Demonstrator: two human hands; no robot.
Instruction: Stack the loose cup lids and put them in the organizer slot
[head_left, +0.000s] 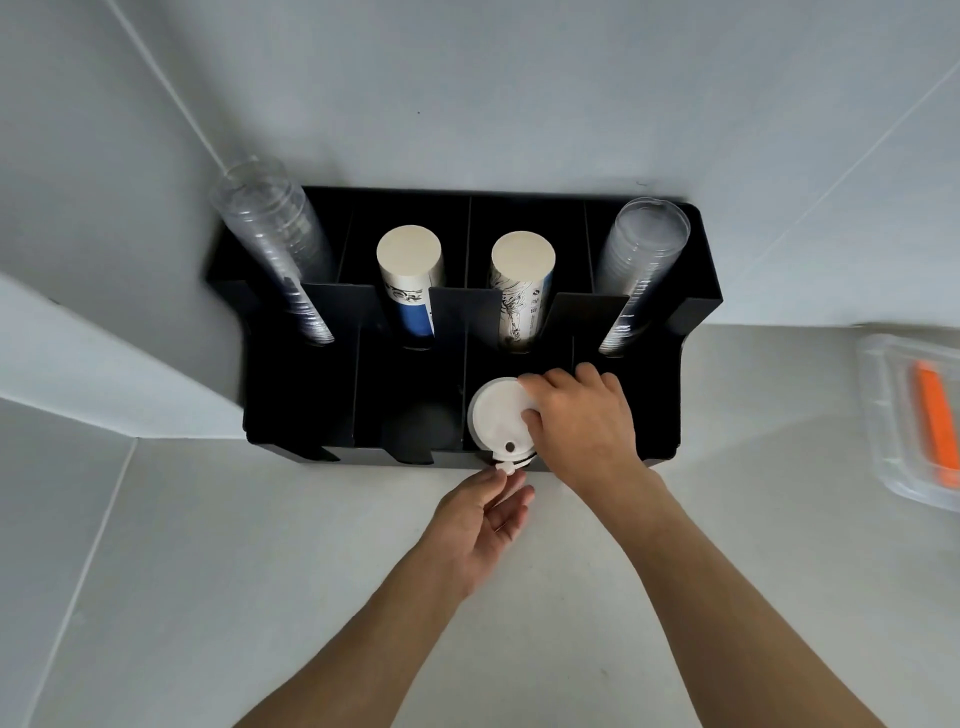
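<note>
Head view, organizer: your black organizer (691, 364) stands on the desk (260, 571) against the wall; four rear compartments, four front slots.
Head view, rear compartments: far left holds a leaning stack of clear cups (275, 249); second holds a stack of paper cups with blue print (410, 280); third holds a stack of paper cups with black line print (522, 286); far right holds a leaning stack of clear lids (641, 270).
Head view, task item: the white cup lids (498, 421) sit as a stack in the third front slot from the left, top lid facing up, its drink hole towards the front edge; how many lids are in the stack cannot be told.
Head view, right hand: your right hand (576, 421) rests on the right side of the stack, fingers curled over the rim and gripping it.
Head view, left hand: your left hand (483, 514) is just in front of the organizer, palm turned up, fingers loosely parted; thumb and forefinger pinch the small white tab (505, 469) at the front of the stack.
Head view, second front slot: a dark round shape lies inside; too dim to identify.
Head view, right edge: a clear plastic container (883, 415) with an orange item (932, 426) inside sits on the desk, well apart from the organizer; blurred.
</note>
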